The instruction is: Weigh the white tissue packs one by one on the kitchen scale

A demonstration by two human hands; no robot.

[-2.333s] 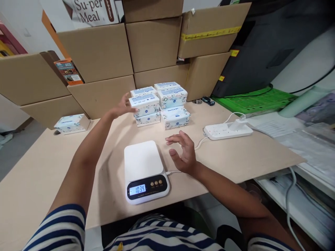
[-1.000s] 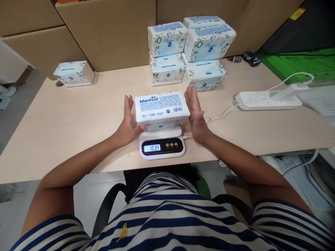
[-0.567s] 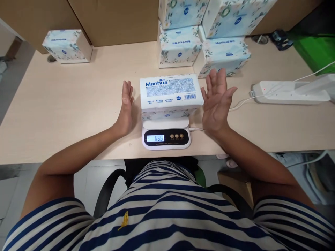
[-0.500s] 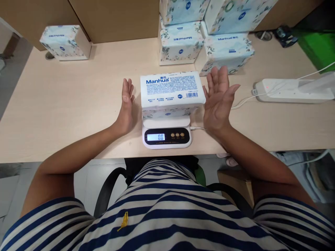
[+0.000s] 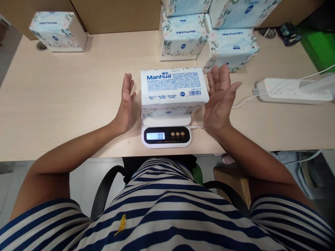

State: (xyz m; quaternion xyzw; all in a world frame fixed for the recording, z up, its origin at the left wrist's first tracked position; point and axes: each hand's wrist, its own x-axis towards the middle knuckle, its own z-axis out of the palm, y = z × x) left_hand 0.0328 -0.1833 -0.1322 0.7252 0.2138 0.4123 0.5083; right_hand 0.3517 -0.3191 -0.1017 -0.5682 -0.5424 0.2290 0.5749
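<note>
A white and blue Manhua tissue pack (image 5: pixel 173 90) lies flat on a small white kitchen scale (image 5: pixel 166 133) near the desk's front edge. The scale's lit display reads 0.0. My left hand (image 5: pixel 126 104) stands open on its edge just left of the pack, a small gap away from it. My right hand (image 5: pixel 220 98) is open to the right of the pack, palm turned toward it, fingers spread, holding nothing.
Several more tissue packs (image 5: pixel 206 35) are stacked at the back of the light wooden desk (image 5: pixel 65 104); a single pack (image 5: pixel 57 30) sits at the far left. Cardboard boxes (image 5: pixel 115 14) line the back. A white power strip (image 5: pixel 290 92) with cables lies at the right.
I took a pack from the stack and set it on the scale, then let go with both hands. The display went from 103.4 through 66.6 to 0.0. The hands now hover beside the pack.
</note>
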